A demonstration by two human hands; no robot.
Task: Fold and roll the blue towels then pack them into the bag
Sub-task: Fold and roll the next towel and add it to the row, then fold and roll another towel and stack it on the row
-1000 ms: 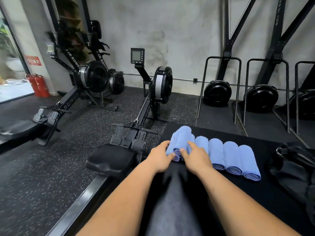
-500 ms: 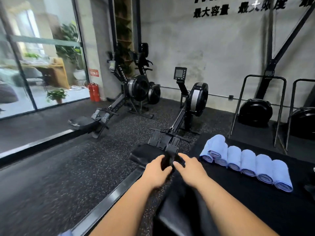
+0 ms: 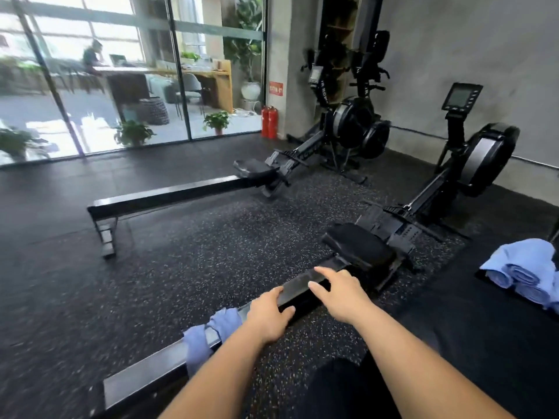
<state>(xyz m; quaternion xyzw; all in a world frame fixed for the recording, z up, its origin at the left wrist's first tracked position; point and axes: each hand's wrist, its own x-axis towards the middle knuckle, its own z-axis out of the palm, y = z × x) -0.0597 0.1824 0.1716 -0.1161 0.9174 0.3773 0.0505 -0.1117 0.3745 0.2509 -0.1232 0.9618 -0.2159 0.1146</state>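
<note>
Head view: the left hand and right hand hover over the long grey metal rowing-machine rail, fingers loosely spread and gripping nothing. An unrolled blue cloth towel drapes over that rail just left of the left hand. Rolled blue towels lie stacked on the black floor mat, well right of the right hand.

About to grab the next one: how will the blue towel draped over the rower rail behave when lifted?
Probably floppy: the blue towel drapes limply over the rail, hanging down both sides. Likely light for its size, thin cloth. Unlikely to roll or slip; it may drag along the rail edge when pulled.
</note>
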